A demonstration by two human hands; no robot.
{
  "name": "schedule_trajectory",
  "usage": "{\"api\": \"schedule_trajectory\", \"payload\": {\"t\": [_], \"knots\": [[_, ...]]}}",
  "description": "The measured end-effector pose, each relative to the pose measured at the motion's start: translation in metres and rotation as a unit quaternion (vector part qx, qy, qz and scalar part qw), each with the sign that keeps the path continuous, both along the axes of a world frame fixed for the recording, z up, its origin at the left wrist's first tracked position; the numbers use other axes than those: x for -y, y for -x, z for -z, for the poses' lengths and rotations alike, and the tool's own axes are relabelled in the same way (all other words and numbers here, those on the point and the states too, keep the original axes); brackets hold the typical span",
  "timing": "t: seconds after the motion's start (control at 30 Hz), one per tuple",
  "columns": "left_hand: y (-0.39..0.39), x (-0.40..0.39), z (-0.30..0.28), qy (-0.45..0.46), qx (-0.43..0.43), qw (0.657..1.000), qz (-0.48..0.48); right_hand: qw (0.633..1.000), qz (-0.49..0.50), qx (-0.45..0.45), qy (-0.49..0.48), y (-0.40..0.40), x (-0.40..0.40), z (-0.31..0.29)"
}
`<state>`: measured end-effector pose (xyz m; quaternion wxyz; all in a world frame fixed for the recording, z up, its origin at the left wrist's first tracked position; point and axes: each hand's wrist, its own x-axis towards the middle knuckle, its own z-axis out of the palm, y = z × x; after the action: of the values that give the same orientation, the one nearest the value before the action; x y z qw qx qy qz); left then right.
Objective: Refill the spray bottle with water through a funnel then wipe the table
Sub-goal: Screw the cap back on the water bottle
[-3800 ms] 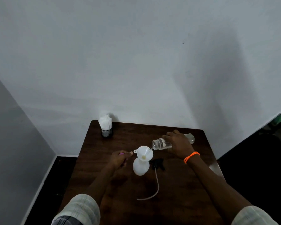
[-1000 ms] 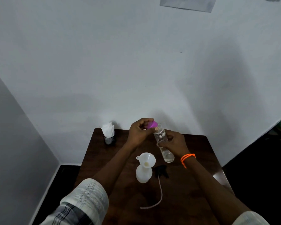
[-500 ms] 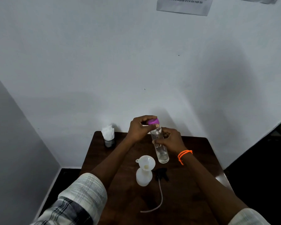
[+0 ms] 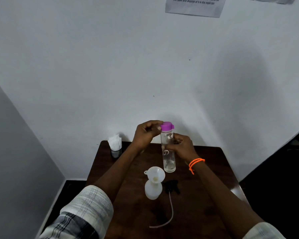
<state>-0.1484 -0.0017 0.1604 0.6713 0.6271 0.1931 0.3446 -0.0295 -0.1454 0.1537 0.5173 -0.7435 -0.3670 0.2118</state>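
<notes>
Gripping the clear water bottle (image 4: 168, 152) mid-body above the counter (image 4: 205, 178), the right hand (image 4: 181, 145) is steadying it while the left hand (image 4: 146, 133) is pinching its purple cap (image 4: 167, 126); nearly empty, likely light, rigid, slick.

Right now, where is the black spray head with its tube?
In the head view, the black spray head lies on the brown table, just right of the white spray bottle carrying the funnel, its tube trailing toward the person.
</notes>
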Motion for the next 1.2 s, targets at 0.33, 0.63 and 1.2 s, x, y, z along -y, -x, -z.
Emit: {"api": "schedule_trajectory", "payload": {"t": [0.33,0.63,1.2], "knots": [[-0.004,0.004,-0.003,0.014,-0.025,0.999,-0.044,1.000,-0.004,-0.003,-0.016,0.001,-0.003,0.000],[-0.009,0.011,-0.002,-0.011,-0.054,0.998,-0.036,1.000,-0.008,-0.005,-0.020,0.005,-0.007,0.001],[-0.010,0.014,-0.002,0.005,-0.023,0.999,-0.029,0.999,-0.001,-0.021,-0.037,0.003,-0.014,0.000]]}}
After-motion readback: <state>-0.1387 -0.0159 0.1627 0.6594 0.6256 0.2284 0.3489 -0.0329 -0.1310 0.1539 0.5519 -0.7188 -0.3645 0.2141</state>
